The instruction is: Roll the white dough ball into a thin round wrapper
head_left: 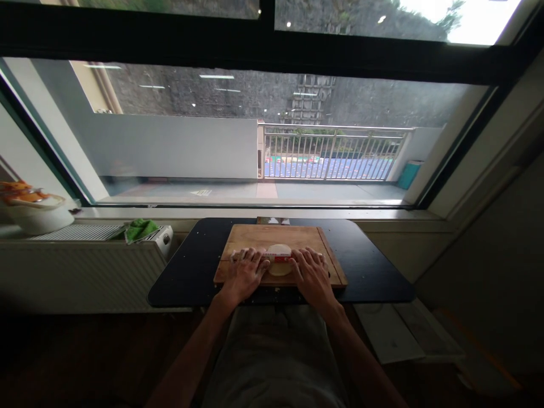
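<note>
A round, flat piece of pale dough [279,269] lies on a wooden cutting board [250,235]. Across it runs a rolling pin [277,256], its middle showing a white and red printed band. My left hand [246,271] rests over the pin's left end with fingers curved on top. Over the right end lies my right hand [310,269], its fingers curved in the same way. Both hands cover most of the pin's length. White flour-like smears show on the fingers.
The board stands on a dark table [187,272] with rounded corners, against a window sill [170,213]. To the left, a green cloth [141,229] lies on a white radiator [85,272] near a white pot [40,215]. Small crumbs dot the table.
</note>
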### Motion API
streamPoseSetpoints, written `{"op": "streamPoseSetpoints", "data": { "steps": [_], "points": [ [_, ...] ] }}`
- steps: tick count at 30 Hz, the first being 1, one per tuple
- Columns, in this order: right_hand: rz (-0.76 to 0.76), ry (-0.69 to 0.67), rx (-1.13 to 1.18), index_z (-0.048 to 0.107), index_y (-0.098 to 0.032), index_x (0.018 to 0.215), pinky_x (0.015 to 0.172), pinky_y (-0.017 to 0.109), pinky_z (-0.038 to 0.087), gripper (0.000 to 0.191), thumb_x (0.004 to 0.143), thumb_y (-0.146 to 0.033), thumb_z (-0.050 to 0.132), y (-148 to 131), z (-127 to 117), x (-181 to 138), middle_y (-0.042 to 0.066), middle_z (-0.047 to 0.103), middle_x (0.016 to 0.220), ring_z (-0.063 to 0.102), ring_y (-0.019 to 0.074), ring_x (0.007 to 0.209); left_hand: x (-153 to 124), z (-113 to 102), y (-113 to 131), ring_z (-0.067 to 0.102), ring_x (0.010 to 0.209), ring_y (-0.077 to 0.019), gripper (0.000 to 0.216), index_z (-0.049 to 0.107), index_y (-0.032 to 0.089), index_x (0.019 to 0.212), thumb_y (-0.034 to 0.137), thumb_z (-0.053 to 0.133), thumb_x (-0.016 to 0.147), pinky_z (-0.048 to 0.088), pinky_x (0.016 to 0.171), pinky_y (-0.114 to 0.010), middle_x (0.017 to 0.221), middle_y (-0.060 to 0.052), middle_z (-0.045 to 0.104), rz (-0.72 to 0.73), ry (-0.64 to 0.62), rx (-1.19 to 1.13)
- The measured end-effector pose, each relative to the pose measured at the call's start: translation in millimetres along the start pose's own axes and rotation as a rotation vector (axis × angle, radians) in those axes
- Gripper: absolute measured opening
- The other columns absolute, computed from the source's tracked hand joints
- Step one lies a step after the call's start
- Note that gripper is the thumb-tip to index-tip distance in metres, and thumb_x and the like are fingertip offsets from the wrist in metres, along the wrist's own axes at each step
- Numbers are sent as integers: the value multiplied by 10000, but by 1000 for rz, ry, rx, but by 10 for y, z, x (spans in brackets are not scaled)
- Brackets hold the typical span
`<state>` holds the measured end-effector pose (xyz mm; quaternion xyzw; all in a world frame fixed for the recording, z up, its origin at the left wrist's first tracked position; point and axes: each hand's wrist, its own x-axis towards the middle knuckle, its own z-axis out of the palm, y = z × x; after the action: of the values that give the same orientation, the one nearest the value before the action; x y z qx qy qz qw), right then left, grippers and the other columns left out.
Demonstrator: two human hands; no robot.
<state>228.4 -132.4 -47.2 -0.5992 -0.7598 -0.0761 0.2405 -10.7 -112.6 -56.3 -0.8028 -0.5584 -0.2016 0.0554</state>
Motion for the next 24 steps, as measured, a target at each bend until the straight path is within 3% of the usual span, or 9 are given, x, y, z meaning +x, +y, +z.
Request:
{"op": "streamPoseSetpoints", "data": {
  "steps": [6,12,19,24],
  "points": [
    [-2,20,20,633,-279,1505,1263,569,331,431,1183,-413,379,-110,-96,-347,120,698,1478,537,312,1449,-272,-36,64,631,1310,-328,395,657,277,1456,442,452,1162,424,1230,-603,1349,-108,732,11,75,12],
    [18,-9,26,664,-299,1474,1292,644,273,444,1183,-420,351,-176,-109,-376,127,711,1445,500,331,1482,-366,-5,63,593,1382,-338,433,652,275,1466,462,397,1171,371,1279,-632,1416,-116,713,12,56,24],
    [76,-91,-56,641,-343,1526,1263,604,376,452,1184,-448,365,-135,-54,-115,90,624,1620,440,319,1550,-56,-51,40,547,1447,-343,479,643,312,1504,488,349,1170,333,1288,-661,1522,-108,681,-51,-53,-8],
    [86,-116,-47,618,-339,1542,1276,681,342,465,1189,-465,344,-29,-5,130,97,628,1609,459,330,1521,301,-1,-12,555,1428,-348,475,637,309,1507,487,357,1167,358,1266,-649,1519,-114,679,-61,-92,2]
  ]
}}
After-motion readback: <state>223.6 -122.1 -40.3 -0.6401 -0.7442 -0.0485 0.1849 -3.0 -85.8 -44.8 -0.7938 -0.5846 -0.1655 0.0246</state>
